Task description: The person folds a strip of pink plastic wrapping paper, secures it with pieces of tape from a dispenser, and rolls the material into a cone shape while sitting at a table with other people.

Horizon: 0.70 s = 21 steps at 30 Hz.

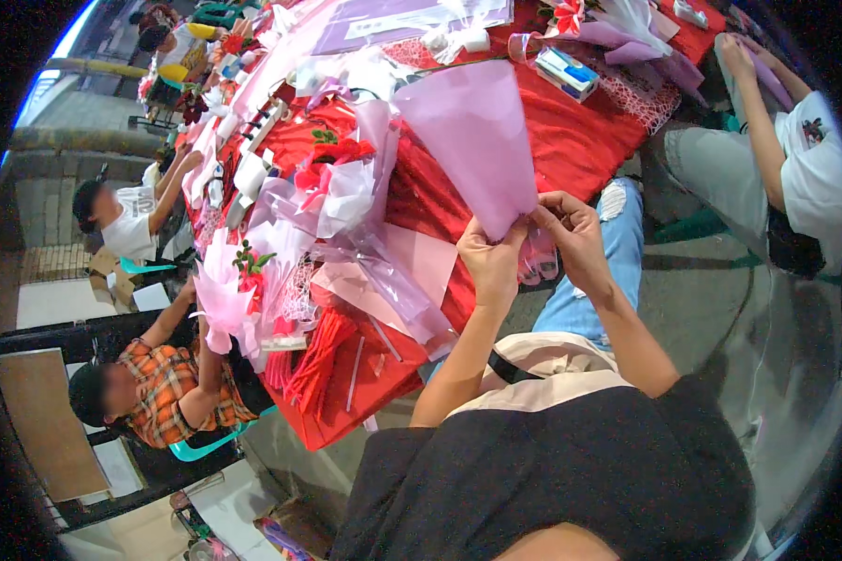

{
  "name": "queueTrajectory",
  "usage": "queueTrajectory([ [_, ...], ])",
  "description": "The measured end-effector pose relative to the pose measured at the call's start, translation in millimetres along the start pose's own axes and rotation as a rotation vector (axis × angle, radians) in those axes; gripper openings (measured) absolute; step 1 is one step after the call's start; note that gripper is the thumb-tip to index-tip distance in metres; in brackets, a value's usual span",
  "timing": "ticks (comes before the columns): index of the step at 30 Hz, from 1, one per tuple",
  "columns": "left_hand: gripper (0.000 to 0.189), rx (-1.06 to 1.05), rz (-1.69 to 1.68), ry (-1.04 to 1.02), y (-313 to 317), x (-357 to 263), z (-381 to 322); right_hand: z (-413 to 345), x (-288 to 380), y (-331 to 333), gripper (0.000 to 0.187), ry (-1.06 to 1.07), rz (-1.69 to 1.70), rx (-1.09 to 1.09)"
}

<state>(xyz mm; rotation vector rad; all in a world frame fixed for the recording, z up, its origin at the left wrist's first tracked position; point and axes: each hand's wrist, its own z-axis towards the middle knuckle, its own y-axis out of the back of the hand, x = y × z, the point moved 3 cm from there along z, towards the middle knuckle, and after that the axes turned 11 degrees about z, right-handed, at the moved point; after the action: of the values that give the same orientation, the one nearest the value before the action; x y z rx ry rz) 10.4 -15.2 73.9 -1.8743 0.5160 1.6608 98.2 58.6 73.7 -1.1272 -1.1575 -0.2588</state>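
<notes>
A sheet of lilac wrapping paper fans upward in front of me, gathered to a narrow point at its lower end. My left hand pinches that gathered end between thumb and fingers. Close beside it, my right hand has thumb and fingertips together at the paper's lower right corner; whether something small lies between them is hidden. Left of the sheet lies a wrapped bouquet with red petals, green leaves and white paper. Below that bouquet rest clear lilac film and a flat pale pink sheet.
A red cloth covers the table. Red pipe cleaners lie near its front corner, and a blue-and-white box stands at the back. One pink bouquet is at the left edge. Several people sit around, one in a plaid shirt.
</notes>
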Motion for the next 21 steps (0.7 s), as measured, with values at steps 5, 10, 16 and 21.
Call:
queueTrajectory([
  [5,0.016,0.028,0.031,0.003,0.5,3.1,0.1,-0.9,-5.2,6.6,0.016,-0.146,0.127,-0.014],
  [10,0.013,0.081,-0.018,0.139,0.5,7.8,5.0,-1.5,-5.5,7.8,0.014,-0.135,0.159,0.028],
  [16,0.01,0.162,0.163,0.132,7.4,4.9,7.3,-5.2,-12.9,3.0,0.011,-0.185,0.238,0.03],
  [21,0.014,0.166,0.258,0.058,2.0,-8.4,-2.6,-4.0,-20.2,6.6,0.01,-0.041,0.107,-0.036],
])
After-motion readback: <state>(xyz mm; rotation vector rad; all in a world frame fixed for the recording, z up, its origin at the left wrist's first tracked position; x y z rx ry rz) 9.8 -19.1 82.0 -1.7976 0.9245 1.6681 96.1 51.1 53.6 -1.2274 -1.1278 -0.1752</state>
